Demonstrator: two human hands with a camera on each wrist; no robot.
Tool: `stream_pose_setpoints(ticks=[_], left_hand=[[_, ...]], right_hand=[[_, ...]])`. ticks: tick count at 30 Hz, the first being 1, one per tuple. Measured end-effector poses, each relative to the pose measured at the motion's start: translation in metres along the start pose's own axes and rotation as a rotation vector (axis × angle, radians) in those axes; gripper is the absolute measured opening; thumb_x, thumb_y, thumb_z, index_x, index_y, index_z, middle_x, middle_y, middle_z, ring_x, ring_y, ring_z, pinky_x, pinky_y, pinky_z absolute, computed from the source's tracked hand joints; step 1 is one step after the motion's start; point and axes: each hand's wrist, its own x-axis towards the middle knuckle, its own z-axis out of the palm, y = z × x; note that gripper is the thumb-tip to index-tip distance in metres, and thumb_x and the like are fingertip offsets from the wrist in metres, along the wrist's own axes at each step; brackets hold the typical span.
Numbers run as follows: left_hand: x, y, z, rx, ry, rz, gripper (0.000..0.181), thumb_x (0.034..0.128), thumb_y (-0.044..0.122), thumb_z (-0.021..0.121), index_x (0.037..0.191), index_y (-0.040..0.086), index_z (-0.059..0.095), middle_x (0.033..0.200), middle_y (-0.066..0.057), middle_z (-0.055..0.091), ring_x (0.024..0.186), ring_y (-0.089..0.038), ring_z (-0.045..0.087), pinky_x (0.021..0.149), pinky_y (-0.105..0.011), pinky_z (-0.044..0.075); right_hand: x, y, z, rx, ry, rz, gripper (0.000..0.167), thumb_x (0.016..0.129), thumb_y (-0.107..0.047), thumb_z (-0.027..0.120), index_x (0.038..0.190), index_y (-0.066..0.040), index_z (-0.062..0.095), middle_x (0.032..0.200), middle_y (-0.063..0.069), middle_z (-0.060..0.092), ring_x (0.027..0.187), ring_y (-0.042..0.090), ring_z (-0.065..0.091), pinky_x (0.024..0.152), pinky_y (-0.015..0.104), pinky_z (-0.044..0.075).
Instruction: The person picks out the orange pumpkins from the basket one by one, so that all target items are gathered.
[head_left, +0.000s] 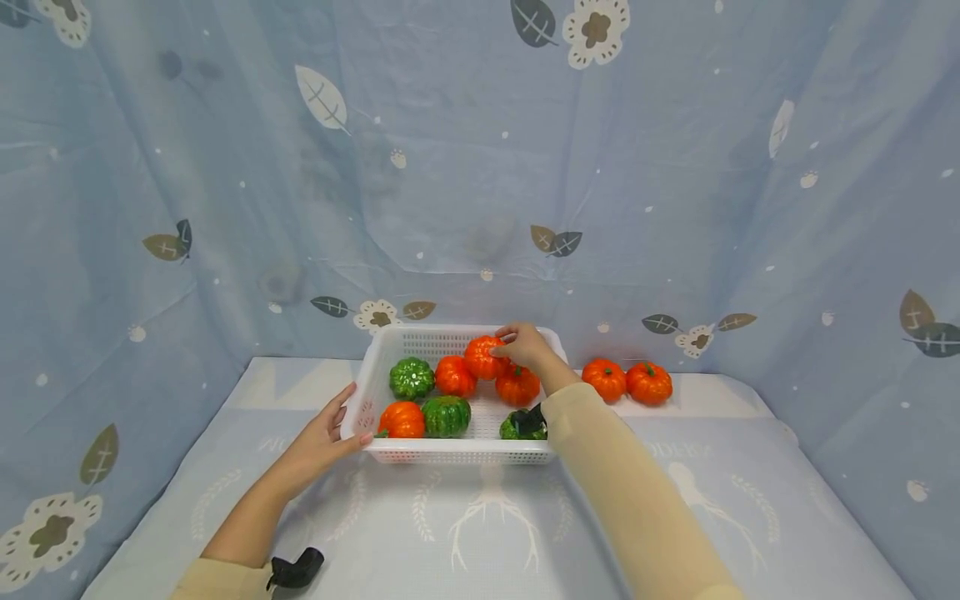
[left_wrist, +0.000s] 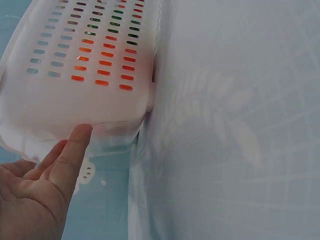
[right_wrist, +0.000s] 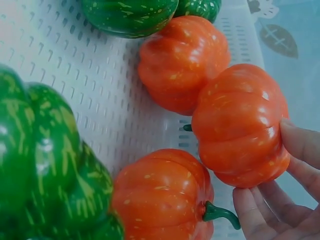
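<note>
On the worktop (head_left: pixel 390 533), a white basket (head_left: pixel 461 447) stretches lengthwise along the back edge. The left hand (head_left: pixel 318 442), fingers extended, touches its front-left corner; the nearer right hand (head_left: pixel 527 347) pinches an orange pumpkin (head_left: pixel 482 357) over the basket's back half, just toward the worktop's left edge.

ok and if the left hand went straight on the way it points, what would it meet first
The left hand would meet the white basket first: its fingers point at the basket's end wall and look to be touching it, or nearly so, though depth is unclear.
</note>
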Motion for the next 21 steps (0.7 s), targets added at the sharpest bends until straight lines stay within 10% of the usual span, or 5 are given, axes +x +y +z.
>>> stream_pose_setpoints(ticks=[21], left_hand=[[0.002, -0.003, 0.001, 0.013, 0.014, -0.01, 0.098, 0.092, 0.026, 0.073, 0.162, 0.017, 0.006, 0.16, -0.026, 0.025, 0.141, -0.046, 0.035, 0.104, -0.055, 0.043]], right_hand=[[-0.051, -0.022, -0.054, 0.029, -0.049, -0.155, 0.044, 0.09, -0.005, 0.073, 0.131, 0.002, 0.061, 0.134, 0.025, 0.058, 0.115, 0.038, 0.061, 0.096, 0.048, 0.051]])
